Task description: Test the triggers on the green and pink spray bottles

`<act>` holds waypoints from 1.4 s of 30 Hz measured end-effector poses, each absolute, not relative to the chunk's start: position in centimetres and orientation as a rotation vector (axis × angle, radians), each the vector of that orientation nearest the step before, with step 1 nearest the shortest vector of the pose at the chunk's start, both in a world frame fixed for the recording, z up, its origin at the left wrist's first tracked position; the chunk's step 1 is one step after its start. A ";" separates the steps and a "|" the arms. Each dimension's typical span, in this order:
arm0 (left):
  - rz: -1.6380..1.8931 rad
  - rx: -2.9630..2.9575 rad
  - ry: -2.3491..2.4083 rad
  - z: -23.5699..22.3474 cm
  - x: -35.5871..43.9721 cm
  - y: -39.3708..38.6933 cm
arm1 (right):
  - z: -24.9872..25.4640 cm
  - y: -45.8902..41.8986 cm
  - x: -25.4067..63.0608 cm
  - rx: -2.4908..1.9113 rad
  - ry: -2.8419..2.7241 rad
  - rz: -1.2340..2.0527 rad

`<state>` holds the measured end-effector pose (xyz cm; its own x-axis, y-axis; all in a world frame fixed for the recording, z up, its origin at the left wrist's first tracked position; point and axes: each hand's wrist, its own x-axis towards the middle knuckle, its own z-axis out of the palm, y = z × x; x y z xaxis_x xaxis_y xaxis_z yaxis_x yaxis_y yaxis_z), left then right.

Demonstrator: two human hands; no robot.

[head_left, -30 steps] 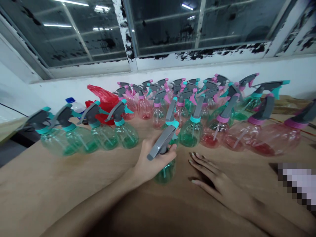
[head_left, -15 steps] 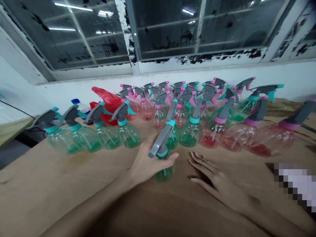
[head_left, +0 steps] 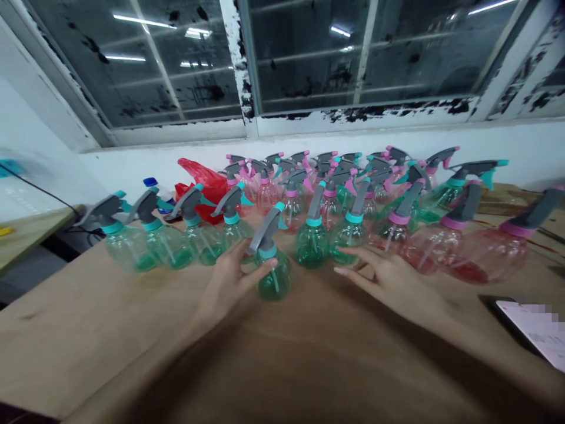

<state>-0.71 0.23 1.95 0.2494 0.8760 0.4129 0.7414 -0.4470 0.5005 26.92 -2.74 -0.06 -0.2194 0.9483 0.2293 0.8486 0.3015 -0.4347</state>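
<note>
My left hand (head_left: 229,280) is wrapped round the neck of a green spray bottle (head_left: 274,282) with a grey trigger head and turquoise collar. The thumb shows in front; the other fingers are mostly hidden behind. Just right of it stands a second green spray bottle (head_left: 311,244). My right hand (head_left: 391,280) hovers with fingers apart, holding nothing, its fingertips close to a third green spray bottle (head_left: 346,235). Whether they touch it I cannot tell. A pink spray bottle (head_left: 388,235) stands behind that hand, partly covered by it.
Several green spray bottles (head_left: 205,244) line up on the left of the wooden table (head_left: 282,365). Many more crowd the back near a red plastic bag (head_left: 200,176) and a blue-capped bottle (head_left: 152,188). Larger-looking pink ones (head_left: 489,253) stand right, and a phone (head_left: 525,330) lies at the right edge.
My left hand has moved left and away from me with the green spray bottle. My right hand has lifted off the table and moved forward towards the row. The view has shifted slightly.
</note>
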 end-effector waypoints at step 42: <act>1.159 2.209 1.338 1.3 0.7 5.2 | 0.3 4.5 22.3 -1.645 -2.028 0.253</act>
